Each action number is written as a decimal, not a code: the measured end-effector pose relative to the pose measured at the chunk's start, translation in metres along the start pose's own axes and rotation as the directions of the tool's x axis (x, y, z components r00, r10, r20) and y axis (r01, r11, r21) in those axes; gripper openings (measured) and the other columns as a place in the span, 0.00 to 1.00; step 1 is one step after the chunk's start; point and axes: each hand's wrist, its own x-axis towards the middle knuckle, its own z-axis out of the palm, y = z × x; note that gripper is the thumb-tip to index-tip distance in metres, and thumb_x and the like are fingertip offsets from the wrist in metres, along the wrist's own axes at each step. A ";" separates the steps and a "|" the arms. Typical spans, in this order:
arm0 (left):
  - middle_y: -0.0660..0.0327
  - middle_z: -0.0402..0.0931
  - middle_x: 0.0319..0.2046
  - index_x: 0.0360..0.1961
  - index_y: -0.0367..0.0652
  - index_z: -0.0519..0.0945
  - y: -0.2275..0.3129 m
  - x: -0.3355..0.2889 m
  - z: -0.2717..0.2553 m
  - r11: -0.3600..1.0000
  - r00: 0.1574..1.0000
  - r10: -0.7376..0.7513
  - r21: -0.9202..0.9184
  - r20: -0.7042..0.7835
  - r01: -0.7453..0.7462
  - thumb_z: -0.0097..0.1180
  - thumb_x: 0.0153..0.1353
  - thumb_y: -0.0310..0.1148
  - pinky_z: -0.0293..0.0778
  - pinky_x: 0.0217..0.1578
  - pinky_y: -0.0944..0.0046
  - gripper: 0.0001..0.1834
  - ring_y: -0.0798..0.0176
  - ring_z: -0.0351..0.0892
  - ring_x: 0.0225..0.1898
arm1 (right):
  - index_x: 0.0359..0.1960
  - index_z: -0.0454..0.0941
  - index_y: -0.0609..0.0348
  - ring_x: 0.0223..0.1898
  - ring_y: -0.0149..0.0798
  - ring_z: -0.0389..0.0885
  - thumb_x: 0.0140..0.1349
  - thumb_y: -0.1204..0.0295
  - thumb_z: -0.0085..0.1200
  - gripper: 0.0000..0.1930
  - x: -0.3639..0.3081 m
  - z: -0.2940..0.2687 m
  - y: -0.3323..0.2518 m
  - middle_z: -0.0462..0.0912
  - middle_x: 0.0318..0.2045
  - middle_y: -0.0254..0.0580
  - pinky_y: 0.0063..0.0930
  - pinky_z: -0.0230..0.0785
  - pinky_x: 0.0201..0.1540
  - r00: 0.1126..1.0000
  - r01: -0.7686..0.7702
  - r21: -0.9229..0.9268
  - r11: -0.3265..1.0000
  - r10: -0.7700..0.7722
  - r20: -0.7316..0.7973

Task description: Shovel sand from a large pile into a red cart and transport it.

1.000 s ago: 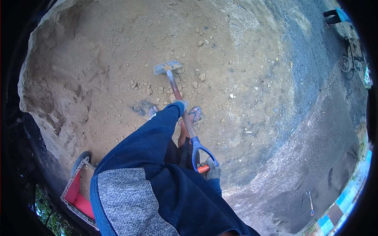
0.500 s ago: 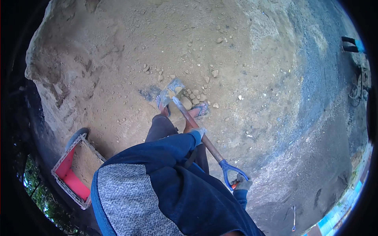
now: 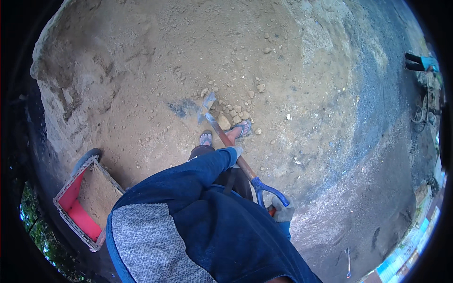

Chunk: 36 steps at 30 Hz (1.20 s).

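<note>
Our right hand [image 3: 283, 210] is wrapped round the handle of the shovel [image 3: 247, 170], a little further forward than half a second ago; our left hand [image 3: 239, 151] grips the shaft ahead, its arm stretched across the body. Beyond the left hand, the blade [image 3: 208, 102] has turned more edge-on, near stones [image 3: 235, 113], and our left foot [image 3: 206, 138] has drawn back. The barrow [image 3: 80, 210] stands well left of both hands.
</note>
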 end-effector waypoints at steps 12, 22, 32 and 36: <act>0.51 0.74 0.24 0.35 0.34 0.71 0.018 0.008 0.056 0.699 0.802 0.597 0.508 -0.027 -0.504 0.62 0.42 0.37 0.72 0.24 0.57 0.22 0.55 0.77 0.26 | 0.20 0.69 0.57 0.12 0.38 0.68 0.47 0.77 0.54 0.06 -0.032 0.055 0.154 0.65 0.13 0.36 0.37 0.68 0.16 0.955 0.188 0.760 0.622 0.066 -0.290; 0.49 0.78 0.28 0.36 0.34 0.75 0.249 -0.031 0.113 0.263 0.670 0.709 0.800 0.219 -0.540 0.56 0.49 0.44 0.75 0.28 0.59 0.22 0.55 0.80 0.30 | 0.32 0.69 0.58 0.31 0.41 0.73 0.57 0.72 0.53 0.06 0.224 0.222 0.013 0.72 0.27 0.37 0.44 0.68 0.39 0.994 -0.019 0.972 0.236 -0.098 0.043; 0.49 0.78 0.36 0.40 0.37 0.76 0.019 0.017 0.025 0.173 0.837 0.528 0.948 0.140 -0.268 0.54 0.51 0.45 0.73 0.36 0.59 0.22 0.52 0.78 0.40 | 0.33 0.71 0.59 0.29 0.43 0.75 0.53 0.73 0.56 0.08 -0.072 0.118 0.194 0.73 0.24 0.39 0.50 0.70 0.40 0.956 -0.142 0.942 0.303 0.290 0.051; 0.53 0.77 0.29 0.35 0.35 0.76 -0.047 0.001 0.010 0.354 0.859 0.480 0.856 0.179 -0.377 0.58 0.49 0.41 0.73 0.31 0.62 0.19 0.57 0.78 0.34 | 0.32 0.71 0.59 0.27 0.42 0.75 0.53 0.70 0.57 0.10 -0.146 0.068 0.195 0.73 0.21 0.39 0.48 0.71 0.37 0.898 -0.180 0.878 0.444 0.438 -0.037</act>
